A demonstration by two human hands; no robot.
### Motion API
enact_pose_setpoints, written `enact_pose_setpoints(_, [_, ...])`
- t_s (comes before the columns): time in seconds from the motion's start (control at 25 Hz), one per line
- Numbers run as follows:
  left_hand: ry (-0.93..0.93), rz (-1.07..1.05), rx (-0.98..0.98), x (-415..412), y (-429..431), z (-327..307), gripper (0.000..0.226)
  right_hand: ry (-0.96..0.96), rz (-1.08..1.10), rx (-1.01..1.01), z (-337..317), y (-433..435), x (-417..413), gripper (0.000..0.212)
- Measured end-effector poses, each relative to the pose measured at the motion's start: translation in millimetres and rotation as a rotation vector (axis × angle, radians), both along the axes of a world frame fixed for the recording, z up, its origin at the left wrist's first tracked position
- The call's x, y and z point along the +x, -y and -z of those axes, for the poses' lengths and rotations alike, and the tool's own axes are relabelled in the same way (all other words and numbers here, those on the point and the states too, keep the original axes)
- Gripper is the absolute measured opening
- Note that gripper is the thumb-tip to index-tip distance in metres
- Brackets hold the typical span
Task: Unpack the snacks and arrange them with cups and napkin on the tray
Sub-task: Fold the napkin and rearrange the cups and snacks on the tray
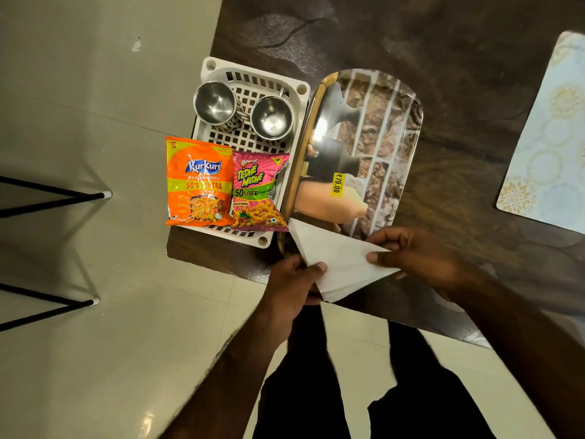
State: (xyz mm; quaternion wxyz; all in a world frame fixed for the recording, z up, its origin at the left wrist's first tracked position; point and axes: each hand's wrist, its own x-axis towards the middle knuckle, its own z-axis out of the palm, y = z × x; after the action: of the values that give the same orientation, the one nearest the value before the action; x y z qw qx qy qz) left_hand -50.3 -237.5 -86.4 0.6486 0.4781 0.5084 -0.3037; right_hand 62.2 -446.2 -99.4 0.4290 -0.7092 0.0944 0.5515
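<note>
A white napkin (pixel 335 261), folded into a triangle, is held over the near end of the printed oval tray (pixel 395 147). My left hand (pixel 291 286) pinches its near left edge and my right hand (pixel 421 255) pinches its right corner. To the left of the tray, a white plastic basket (pixel 253 80) holds two steel cups (pixel 217 104) (pixel 272 117) at its far end. An orange Kurkure packet (pixel 199 182) and a pink Tedhe Medhe packet (pixel 258 193) lie at the basket's near end.
Basket and tray sit at the left end of a dark wood-pattern table (pixel 443 42). A pale patterned placemat (pixel 550 137) lies at the right. The tiled floor (pixel 95 343) is to the left, with black chair legs (pixel 57 194). My dark trousers are below.
</note>
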Motion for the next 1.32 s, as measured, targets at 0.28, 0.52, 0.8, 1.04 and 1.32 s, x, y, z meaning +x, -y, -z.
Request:
enact_pose_setpoints(0.28, [0.003, 0.096, 0.149, -4, 1, 10, 0.023, 0.383, -0.281, -0.116, 10, -14, -5, 0.015])
enact_pose_setpoints(0.52, [-0.009, 0.154, 0.217, -4, 1, 17, 0.032, 0.578, -0.481, -0.261, 10, -18, -11, 0.019])
enact_pose_setpoints(0.8, [0.005, 0.163, 0.231, -2, 2, 14, 0.031, 0.606, -0.543, -0.316, 3, -25, -9, 0.020])
enact_pose_setpoints(1.04, [0.234, 0.097, 0.228, 53, 9, 1, 0.019, 0.578, -0.248, -0.235, -6, -8, 38, 0.019])
enact_pose_setpoints(1.32, [0.450, 0.087, 0.222, 168, 4, 0, 0.032, 0.678, -0.175, -0.218, -17, -22, 146, 0.019])
